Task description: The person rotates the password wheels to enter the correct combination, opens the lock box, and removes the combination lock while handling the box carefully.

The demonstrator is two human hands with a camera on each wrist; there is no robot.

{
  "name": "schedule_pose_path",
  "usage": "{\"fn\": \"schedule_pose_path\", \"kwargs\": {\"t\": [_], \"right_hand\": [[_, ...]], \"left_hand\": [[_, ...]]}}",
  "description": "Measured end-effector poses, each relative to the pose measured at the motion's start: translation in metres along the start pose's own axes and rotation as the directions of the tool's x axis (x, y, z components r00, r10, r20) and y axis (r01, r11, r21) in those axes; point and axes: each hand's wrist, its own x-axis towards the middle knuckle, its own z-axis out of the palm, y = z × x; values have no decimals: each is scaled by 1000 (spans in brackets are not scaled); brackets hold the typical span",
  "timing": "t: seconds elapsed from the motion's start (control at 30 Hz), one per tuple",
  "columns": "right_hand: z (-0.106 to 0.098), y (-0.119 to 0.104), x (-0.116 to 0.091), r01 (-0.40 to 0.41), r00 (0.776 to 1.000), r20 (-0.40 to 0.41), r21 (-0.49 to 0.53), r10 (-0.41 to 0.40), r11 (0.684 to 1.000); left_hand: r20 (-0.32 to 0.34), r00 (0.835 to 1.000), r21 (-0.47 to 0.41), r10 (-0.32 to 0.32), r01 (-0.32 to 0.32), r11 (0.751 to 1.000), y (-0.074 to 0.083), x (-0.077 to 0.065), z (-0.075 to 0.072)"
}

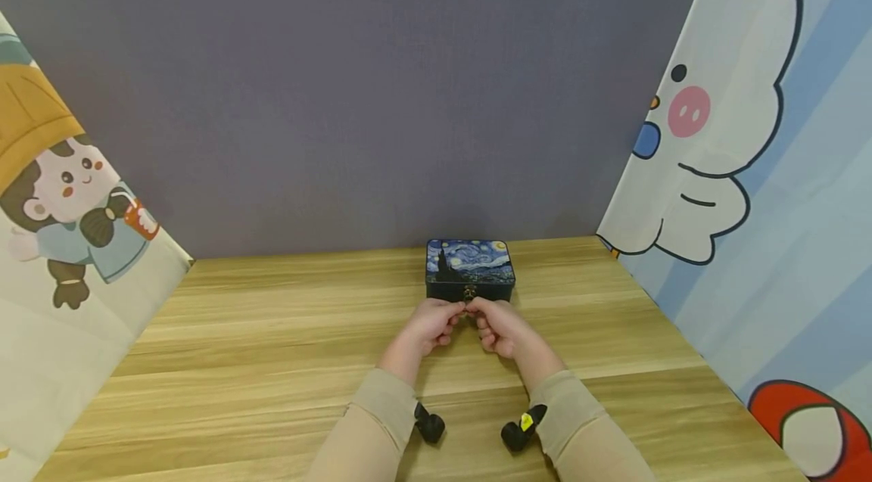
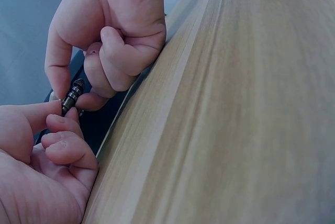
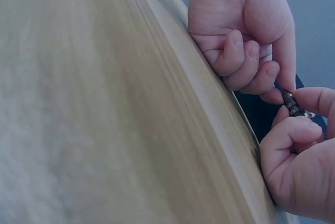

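Observation:
A small tin box with a swirling blue night-sky painting on its lid lies closed, its brass clasp facing me. Just in front of the clasp both hands meet. Between their fingertips is a small dark barrel-shaped combination lock with ridged rings. Thumb and index finger of my left hand pinch one end of it; my right hand pinches the other end. The remaining fingers of both hands are curled in. In the right wrist view the lock sits close against the dark box front, partly covered by fingertips.
The box stands on a wood-grain table, near its back edge. Behind rises a grey panel. Cartoon-printed sheets flank the table, one on the left and one on the right. Black wrist cameras hang below the rolled sleeves.

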Motion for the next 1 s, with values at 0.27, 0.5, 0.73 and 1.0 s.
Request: {"fn": "schedule_pose_path", "kwargs": {"t": [0.27,0.5,0.73,1.0], "right_hand": [[0,-1,-2,-3,1000,5,-4,3,1000],[-2,-1,-3,-11,1000,23,-6,11,1000],[-5,-2,-2,-27,999,36,10,27,1000],[-6,-5,-5,-31,1000,5,31,31,999]], "left_hand": [[6,1000,2,5,-5,1000,-1,-1,0],[9,1000,4,-5,5,1000,-1,0,0],[5,1000,-1,-3,3,1000,-2,1,0],[11,1000,-18,0,0,1000,-2,-1,0]]}}
